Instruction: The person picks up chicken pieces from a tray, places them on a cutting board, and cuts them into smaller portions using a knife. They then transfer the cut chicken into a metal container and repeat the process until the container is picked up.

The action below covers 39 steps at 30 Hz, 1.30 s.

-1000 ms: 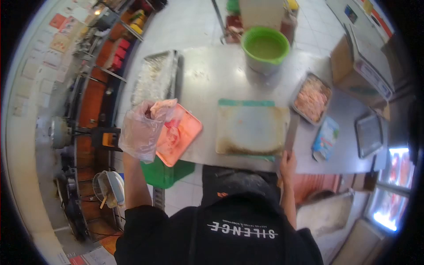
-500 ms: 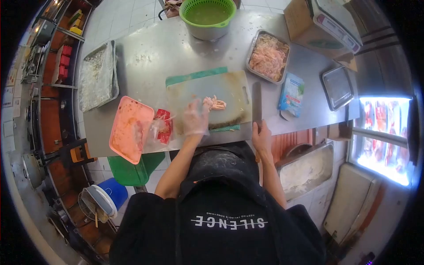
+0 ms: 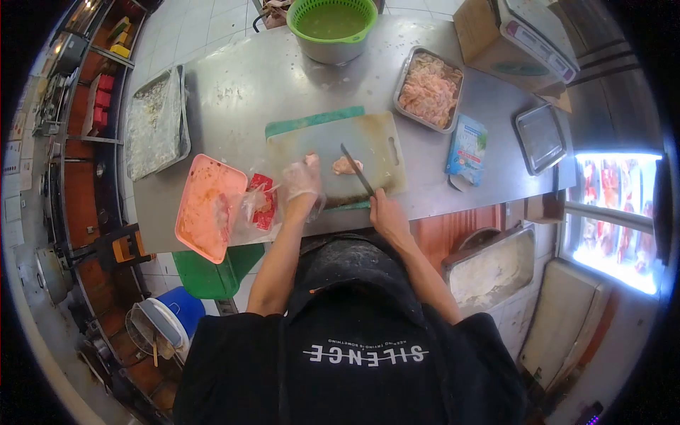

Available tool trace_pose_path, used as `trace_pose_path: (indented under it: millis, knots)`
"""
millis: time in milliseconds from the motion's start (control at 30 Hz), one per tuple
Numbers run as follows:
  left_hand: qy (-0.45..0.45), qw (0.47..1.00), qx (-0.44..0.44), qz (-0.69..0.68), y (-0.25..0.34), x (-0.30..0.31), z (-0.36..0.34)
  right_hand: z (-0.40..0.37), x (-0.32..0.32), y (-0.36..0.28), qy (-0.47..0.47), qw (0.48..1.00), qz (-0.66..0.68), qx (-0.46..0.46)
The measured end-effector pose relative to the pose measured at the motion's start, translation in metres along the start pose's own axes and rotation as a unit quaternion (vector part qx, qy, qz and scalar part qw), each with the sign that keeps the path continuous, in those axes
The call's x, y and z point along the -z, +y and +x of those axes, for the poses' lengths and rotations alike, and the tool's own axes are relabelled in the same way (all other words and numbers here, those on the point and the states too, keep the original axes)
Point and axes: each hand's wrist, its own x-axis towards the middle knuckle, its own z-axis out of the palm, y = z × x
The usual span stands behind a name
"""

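1. A pink tray (image 3: 200, 190) sat on the steel table (image 3: 248, 78), beside a red packet (image 3: 263, 184).
2. The gloved left hand (image 3: 301, 183) curled over the cutting board (image 3: 379, 142); whether it pinched anything, I could not tell.
3. A meat piece (image 3: 342, 167) lay mid-board, partly hidden by the knife (image 3: 361, 176).
4. The right hand (image 3: 386, 214) was wrapped around the knife's handle.
5. A meat-filled tray (image 3: 425, 120) stood farther right.

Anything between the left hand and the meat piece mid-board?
Nothing visible: just bare cutting board between the gloved left hand and the meat piece. The knife, in the right hand, is at the meat's right side, outside that gap.
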Motion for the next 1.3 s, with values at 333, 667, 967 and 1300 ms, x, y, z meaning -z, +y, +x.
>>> trace_pose_path:
  millis: [333,667,967,1300]
  knots:
    - [-0.206,0.977,-0.012,0.054,0.039,-0.045,0.023,-0.006,0.000,0.022,0.043,0.999,-0.025,0.010]
    - [-0.145,0.985,-0.031,-0.082,0.002,-0.030,-0.039,-0.006,-0.005,0.023,0.045,0.998,-0.016,-0.039]
    - [0.046,0.971,-0.216,-0.095,0.016,-0.016,-0.047,-0.016,-0.012,0.014,-0.007,0.998,-0.060,-0.031]
    - [-0.003,0.896,-0.411,-0.170,0.003,-0.083,-0.008,-0.035,-0.003,0.010,-0.053,0.993,-0.082,-0.068]
